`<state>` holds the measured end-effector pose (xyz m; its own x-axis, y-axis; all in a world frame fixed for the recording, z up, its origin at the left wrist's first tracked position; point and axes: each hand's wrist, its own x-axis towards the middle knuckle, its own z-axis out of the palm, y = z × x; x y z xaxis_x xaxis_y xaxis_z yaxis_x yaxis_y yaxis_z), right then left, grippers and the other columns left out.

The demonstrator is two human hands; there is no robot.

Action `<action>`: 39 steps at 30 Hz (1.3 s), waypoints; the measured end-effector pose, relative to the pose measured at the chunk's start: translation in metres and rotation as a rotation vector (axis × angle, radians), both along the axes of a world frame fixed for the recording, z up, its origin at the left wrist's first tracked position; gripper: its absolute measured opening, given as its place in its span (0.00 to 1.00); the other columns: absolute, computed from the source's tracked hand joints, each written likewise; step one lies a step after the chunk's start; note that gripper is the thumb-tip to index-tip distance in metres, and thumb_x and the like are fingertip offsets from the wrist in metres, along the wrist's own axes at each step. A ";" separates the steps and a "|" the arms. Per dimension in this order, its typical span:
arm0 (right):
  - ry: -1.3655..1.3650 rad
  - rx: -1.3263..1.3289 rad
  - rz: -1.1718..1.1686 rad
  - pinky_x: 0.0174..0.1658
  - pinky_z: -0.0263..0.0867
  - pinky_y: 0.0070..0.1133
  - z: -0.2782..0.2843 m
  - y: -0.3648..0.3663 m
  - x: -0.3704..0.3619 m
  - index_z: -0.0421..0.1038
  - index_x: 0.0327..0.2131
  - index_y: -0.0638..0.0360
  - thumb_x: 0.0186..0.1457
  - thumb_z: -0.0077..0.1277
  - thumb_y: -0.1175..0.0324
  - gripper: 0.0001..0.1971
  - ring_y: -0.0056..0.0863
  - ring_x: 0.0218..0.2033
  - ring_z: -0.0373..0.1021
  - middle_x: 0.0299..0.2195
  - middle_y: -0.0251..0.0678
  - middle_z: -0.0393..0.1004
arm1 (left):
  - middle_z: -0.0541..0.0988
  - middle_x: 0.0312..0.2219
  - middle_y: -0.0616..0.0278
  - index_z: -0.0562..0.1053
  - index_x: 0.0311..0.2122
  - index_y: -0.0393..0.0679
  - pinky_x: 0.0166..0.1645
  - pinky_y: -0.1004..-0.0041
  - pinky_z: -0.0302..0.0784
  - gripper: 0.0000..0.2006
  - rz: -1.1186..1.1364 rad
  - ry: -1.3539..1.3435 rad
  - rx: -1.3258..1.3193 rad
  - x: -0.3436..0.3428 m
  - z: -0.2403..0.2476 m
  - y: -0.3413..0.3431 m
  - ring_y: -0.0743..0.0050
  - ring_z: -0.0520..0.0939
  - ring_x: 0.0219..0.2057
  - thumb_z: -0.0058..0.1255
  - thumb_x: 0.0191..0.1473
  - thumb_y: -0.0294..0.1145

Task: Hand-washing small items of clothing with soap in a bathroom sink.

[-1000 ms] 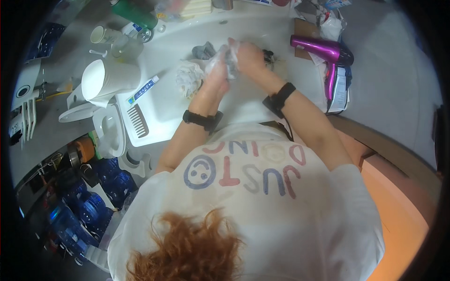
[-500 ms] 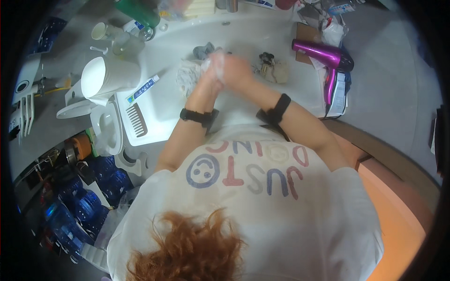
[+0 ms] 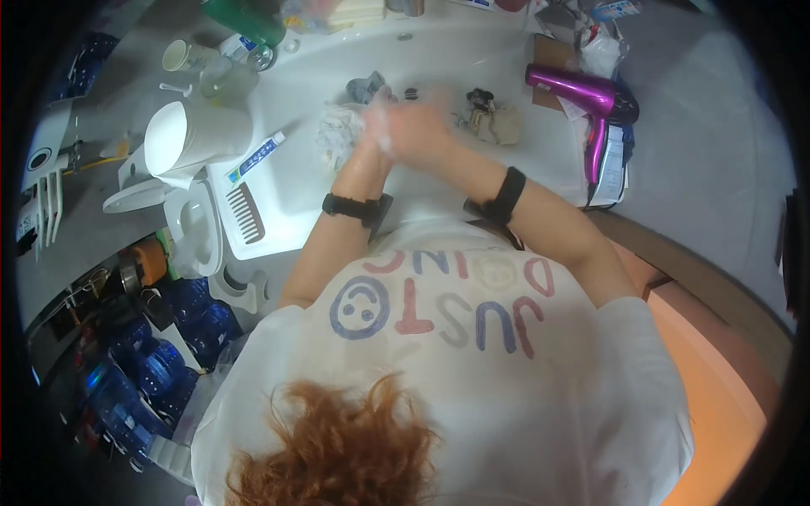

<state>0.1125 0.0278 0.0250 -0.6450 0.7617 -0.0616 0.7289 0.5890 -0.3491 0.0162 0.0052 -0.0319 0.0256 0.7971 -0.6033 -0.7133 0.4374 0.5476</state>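
Observation:
Over the white sink, my left hand and my right hand press together, both closed. Whitish patches, perhaps lather or a bit of pale cloth, show between them; what they grip is hidden. The right hand is smeared by motion. Just left of my hands lies a crumpled white cloth in the basin, and a grey-blue cloth sits behind it. To the right, a beige cloth rests beside a dark crumpled piece.
A brown comb and a toothpaste tube lie on the sink's left ledge, near a white paper roll. A purple hair dryer lies at the right edge. A green bottle is at the back left.
My right hand has shifted slightly left and down against the left one, blurred in both frames. The cloths in the basin stay about where they were.

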 end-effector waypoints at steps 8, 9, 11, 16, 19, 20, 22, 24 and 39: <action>0.087 -0.117 -0.078 0.33 0.65 0.34 0.005 0.001 -0.005 0.65 0.42 0.52 0.51 0.38 0.61 0.15 0.43 0.26 0.70 0.26 0.42 0.72 | 0.74 0.35 0.64 0.68 0.39 0.46 0.40 0.73 0.72 0.13 0.130 0.030 -0.006 0.003 0.009 0.000 0.72 0.75 0.36 0.42 0.53 0.42; 0.136 0.004 0.017 0.27 0.67 0.34 0.025 -0.011 -0.006 0.69 0.29 0.51 0.51 0.38 0.57 0.12 0.38 0.24 0.72 0.23 0.38 0.73 | 0.74 0.35 0.64 0.68 0.39 0.45 0.41 0.73 0.72 0.13 0.074 0.065 -0.052 0.004 0.014 0.001 0.72 0.75 0.36 0.42 0.53 0.42; 0.185 0.064 -0.027 0.27 0.67 0.34 -0.014 0.005 0.006 0.69 0.29 0.50 0.51 0.39 0.57 0.12 0.38 0.24 0.72 0.22 0.38 0.73 | 0.74 0.35 0.65 0.68 0.39 0.45 0.42 0.73 0.72 0.13 -0.039 0.134 -0.142 0.008 0.025 0.005 0.73 0.75 0.36 0.42 0.53 0.41; 0.042 -0.063 0.052 0.31 0.65 0.35 0.015 0.006 0.005 0.65 0.40 0.59 0.51 0.37 0.61 0.16 0.44 0.28 0.69 0.30 0.44 0.72 | 0.74 0.35 0.64 0.68 0.40 0.45 0.42 0.73 0.72 0.13 0.103 0.030 -0.015 0.010 0.025 0.001 0.74 0.75 0.37 0.41 0.54 0.41; 0.037 -0.146 -0.081 0.31 0.65 0.35 0.004 0.001 0.003 0.67 0.38 0.53 0.52 0.36 0.58 0.15 0.43 0.28 0.70 0.29 0.42 0.73 | 0.74 0.35 0.64 0.68 0.40 0.45 0.42 0.73 0.72 0.13 0.073 0.002 -0.040 0.011 0.028 0.004 0.74 0.75 0.37 0.41 0.54 0.41; 0.165 -0.084 -0.165 0.31 0.65 0.35 -0.012 0.009 0.010 0.68 0.36 0.53 0.52 0.36 0.58 0.14 0.43 0.28 0.70 0.28 0.41 0.73 | 0.74 0.35 0.64 0.68 0.40 0.45 0.42 0.73 0.72 0.13 0.054 -0.009 -0.045 0.013 0.029 0.008 0.74 0.75 0.37 0.41 0.54 0.42; 0.251 -0.053 -0.198 0.30 0.65 0.35 -0.004 0.017 0.010 0.69 0.34 0.54 0.52 0.36 0.60 0.14 0.42 0.27 0.70 0.26 0.41 0.73 | 0.74 0.35 0.64 0.68 0.40 0.45 0.42 0.73 0.72 0.14 0.058 -0.011 -0.067 0.007 0.024 0.000 0.74 0.75 0.37 0.41 0.54 0.42; 0.108 0.060 -0.092 0.21 0.66 0.30 0.012 0.016 0.007 0.69 0.29 0.52 0.49 0.41 0.59 0.11 0.35 0.19 0.71 0.20 0.39 0.73 | 0.74 0.35 0.66 0.68 0.39 0.46 0.41 0.73 0.72 0.13 0.051 0.037 0.022 0.002 0.019 -0.001 0.74 0.75 0.37 0.42 0.53 0.42; 0.008 -0.006 -0.121 0.32 0.66 0.34 -0.004 0.033 0.021 0.70 0.28 0.56 0.54 0.32 0.52 0.20 0.40 0.28 0.71 0.28 0.43 0.73 | 0.73 0.32 0.63 0.68 0.39 0.43 0.40 0.70 0.71 0.16 0.004 0.127 -0.066 -0.002 0.018 0.008 0.70 0.74 0.34 0.44 0.51 0.44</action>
<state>0.1337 0.0605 0.0211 -0.5485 0.8339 -0.0616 0.7920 0.4945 -0.3581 0.0145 0.0132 -0.0139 -0.0576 0.7558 -0.6522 -0.6419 0.4723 0.6040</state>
